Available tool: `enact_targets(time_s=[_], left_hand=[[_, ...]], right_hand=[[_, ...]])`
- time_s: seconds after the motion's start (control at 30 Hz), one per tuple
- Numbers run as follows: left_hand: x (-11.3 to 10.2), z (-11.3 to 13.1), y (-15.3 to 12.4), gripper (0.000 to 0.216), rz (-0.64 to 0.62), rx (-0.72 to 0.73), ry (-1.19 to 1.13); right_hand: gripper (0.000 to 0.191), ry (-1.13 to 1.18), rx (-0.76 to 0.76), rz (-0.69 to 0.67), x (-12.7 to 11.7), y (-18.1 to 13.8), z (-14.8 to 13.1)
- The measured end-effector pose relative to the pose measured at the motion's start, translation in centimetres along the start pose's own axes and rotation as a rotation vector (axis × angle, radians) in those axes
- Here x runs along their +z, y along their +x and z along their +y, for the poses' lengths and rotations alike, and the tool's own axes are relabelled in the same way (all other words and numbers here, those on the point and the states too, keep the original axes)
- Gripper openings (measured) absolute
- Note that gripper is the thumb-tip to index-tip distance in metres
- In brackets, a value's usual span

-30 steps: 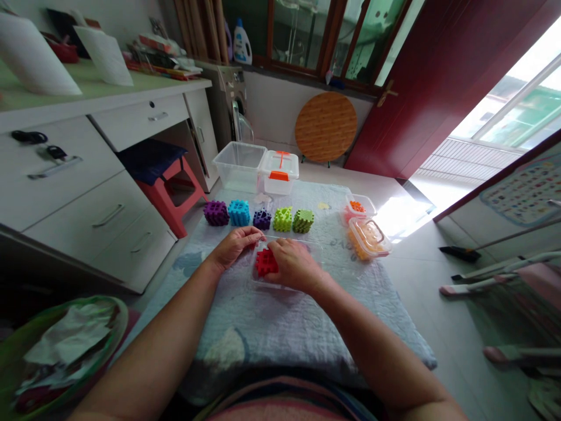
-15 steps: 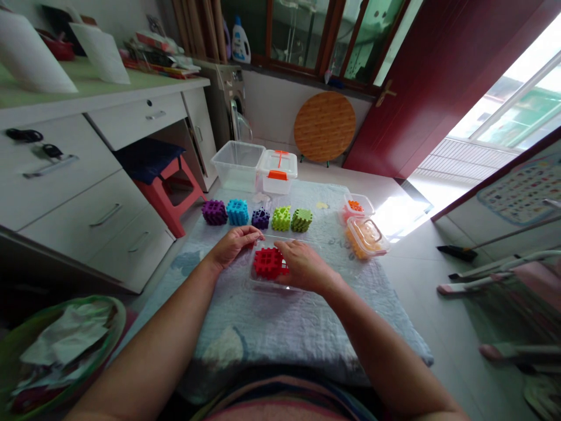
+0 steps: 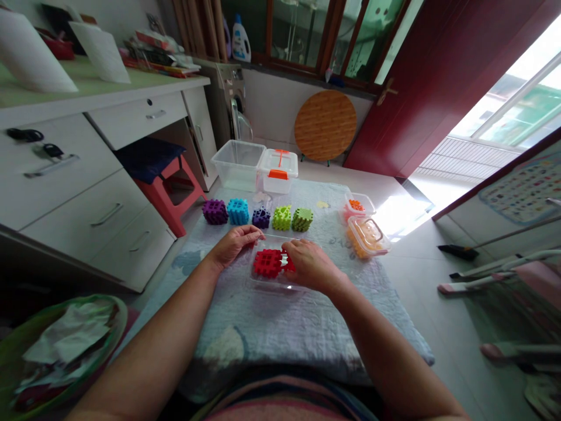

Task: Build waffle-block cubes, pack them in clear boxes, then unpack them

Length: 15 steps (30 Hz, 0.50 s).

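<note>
A clear plastic box (image 3: 280,285) lies in front of me with red interlocking building blocks (image 3: 267,263) inside it. At the box's far left corner, my left hand (image 3: 236,244) pinches the rim between thumb and fingers. My right hand (image 3: 312,264) reaches into the right side of the box, fingers curled on a red block (image 3: 288,261); part of that block is hidden under the fingers. Beyond the box stands a row of block stacks: purple (image 3: 214,211), light blue (image 3: 238,211), dark violet (image 3: 261,217), lime (image 3: 281,217) and olive green (image 3: 302,219).
At the table's back are an open clear bin (image 3: 239,166) and a lidded box with orange clips (image 3: 278,173). To the right sit a small box with orange pieces (image 3: 357,206) and a lidded yellow-orange box (image 3: 368,237). A patterned cloth (image 3: 263,333) covers the table.
My right hand has shifted slightly right with a red block, and a gap now shows between it and the other red blocks. My left hand has stayed at the rim.
</note>
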<state>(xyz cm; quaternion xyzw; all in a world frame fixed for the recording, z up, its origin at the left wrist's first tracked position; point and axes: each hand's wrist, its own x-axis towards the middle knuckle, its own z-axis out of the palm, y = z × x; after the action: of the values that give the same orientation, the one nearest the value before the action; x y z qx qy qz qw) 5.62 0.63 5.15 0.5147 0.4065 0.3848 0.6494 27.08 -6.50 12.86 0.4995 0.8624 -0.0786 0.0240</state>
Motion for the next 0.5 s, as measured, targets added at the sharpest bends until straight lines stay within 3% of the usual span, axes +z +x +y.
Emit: enact_targets(time_s=[0.3, 0.5], left_hand=[[-0.28, -0.42, 0.22, 0.027, -0.005, 0.009, 0.009], [-0.21, -0.38, 0.17, 0.028, -0.016, 0.008, -0.018]], right_hand=[[0.025, 0.054, 0.031, -0.007, 0.12, -0.90, 0.59], [0.038, 0.217, -0.067, 0.111, 0.01, -0.43, -0.29]])
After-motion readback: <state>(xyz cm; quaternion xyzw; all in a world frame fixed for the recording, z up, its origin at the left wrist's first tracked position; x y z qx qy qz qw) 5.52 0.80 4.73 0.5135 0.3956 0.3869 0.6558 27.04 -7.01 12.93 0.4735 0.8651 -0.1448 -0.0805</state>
